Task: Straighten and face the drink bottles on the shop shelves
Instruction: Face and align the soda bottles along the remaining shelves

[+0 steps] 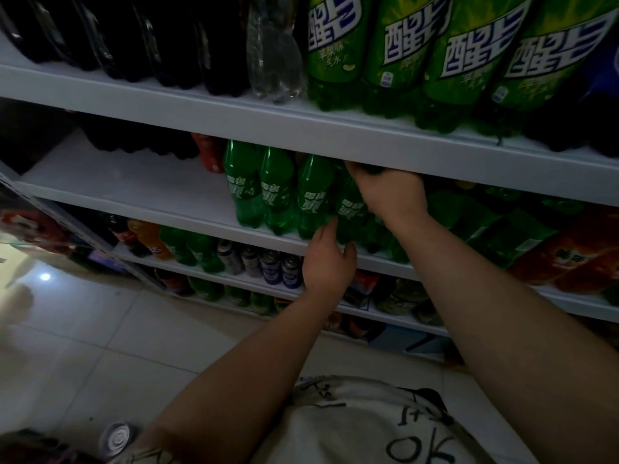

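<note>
Facing small green bottles, mid-frame shelf.

Right hand [390, 192] curled over top of 4th green bottle [350, 209], apparently gripping the neck, likely to turn label forward; fingertips hidden under upper shelf [301, 128]. Left hand [330, 262] half open at bottle base by shelf lip, probably steadying; firm hold or mere touch: cannot tell. 3 bottles [276, 192] to the left upright, labels out. Upper shelf: large green bottles [398, 51], dark bottles upper left. Lower shelf: cans [271, 267], mixed bottles. Green packs [485, 222] right of hands.
</note>
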